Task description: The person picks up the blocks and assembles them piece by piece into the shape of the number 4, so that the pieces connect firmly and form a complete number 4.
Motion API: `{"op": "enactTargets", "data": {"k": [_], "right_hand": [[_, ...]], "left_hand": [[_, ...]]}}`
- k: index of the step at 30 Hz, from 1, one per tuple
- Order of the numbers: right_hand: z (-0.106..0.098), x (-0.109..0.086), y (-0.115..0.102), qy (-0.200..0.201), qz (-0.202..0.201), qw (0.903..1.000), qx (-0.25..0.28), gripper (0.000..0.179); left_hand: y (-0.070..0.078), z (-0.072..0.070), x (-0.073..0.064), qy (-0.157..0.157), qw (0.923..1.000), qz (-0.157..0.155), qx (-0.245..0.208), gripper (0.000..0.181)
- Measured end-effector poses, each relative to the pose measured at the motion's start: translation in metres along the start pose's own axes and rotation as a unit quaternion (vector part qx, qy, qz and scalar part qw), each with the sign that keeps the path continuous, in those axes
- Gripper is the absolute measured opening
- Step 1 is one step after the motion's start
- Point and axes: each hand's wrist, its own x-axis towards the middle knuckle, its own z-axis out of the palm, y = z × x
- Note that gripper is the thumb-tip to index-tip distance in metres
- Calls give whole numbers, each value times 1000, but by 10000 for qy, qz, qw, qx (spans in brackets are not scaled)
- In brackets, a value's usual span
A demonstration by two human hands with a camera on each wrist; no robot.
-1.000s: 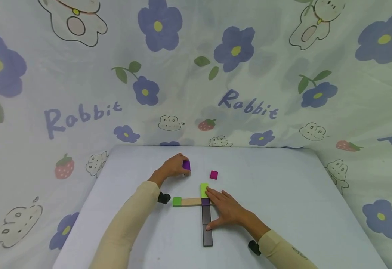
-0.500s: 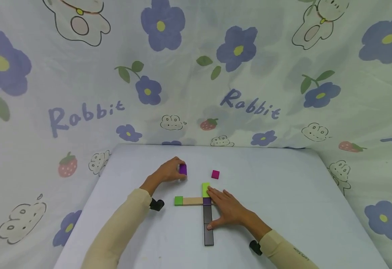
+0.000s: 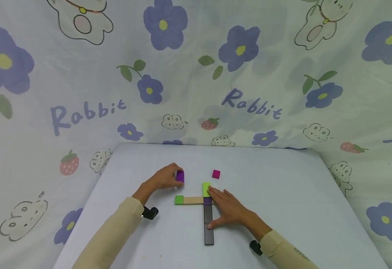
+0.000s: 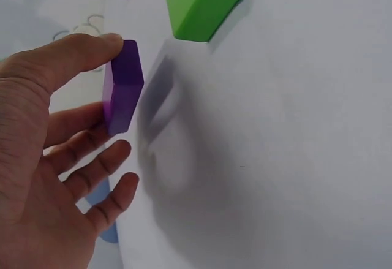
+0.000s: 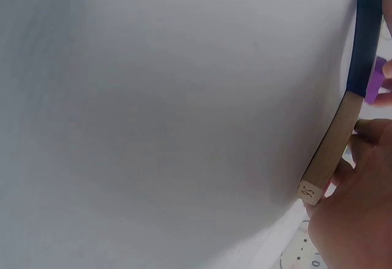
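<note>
Between thumb and fingertips my left hand [image 3: 163,177] pinches a purple block [image 3: 180,177], left of the magenta cube. In the left wrist view this purple block [image 4: 124,88] is held above the tabletop, its shadow beside it. My right hand [image 3: 230,209] lies spread over a cross of flat blocks, fingers on the lime block [image 3: 206,188] and thumb on a dark grey block [image 3: 209,236]. A dark purple piece [image 3: 207,201] marks the crossing. Leftward run a tan block [image 3: 193,201] and a green block [image 3: 179,200]. The hand covers the cross's right arm, where the right wrist view shows another tan block [image 5: 331,146].
A magenta cube [image 3: 216,174] sits behind the cross on the white tabletop [image 3: 283,194]. A curtain [image 3: 189,67] printed with flowers and rabbits hangs behind the table and at both sides.
My left hand has drawn the purple block back toward me and slightly left, closer to the green end of the cross. The right hand stays in place on the blocks.
</note>
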Motion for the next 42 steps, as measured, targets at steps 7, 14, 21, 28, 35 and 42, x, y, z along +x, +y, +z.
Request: {"op": "enactTargets", "data": {"k": [7,14,21,28,35,42], "right_hand": [[-1,0,0,-24,73,10000,-38,125],[-3,-1,-2,7,92,10000,-22,125],[-2,-1,-1,30,90,10000,-2,125],[-2,-1,-1,25,68,10000,-2,125],[-3,-1,-2,20,70,10000,15,124],[-1,-1,-2,-4,99,9999,120,126]], "left_hand": [[3,4,-9,-3,9999,40,-103,64],[3,8,-14,4,9999,-43,-136,64],[3,11,-17,18,9997,112,-209,63],[4,14,-21,104,9989,323,-320,62],[5,18,-26,148,9983,430,-352,60],[6,20,-29,115,9990,267,-341,59]]}}
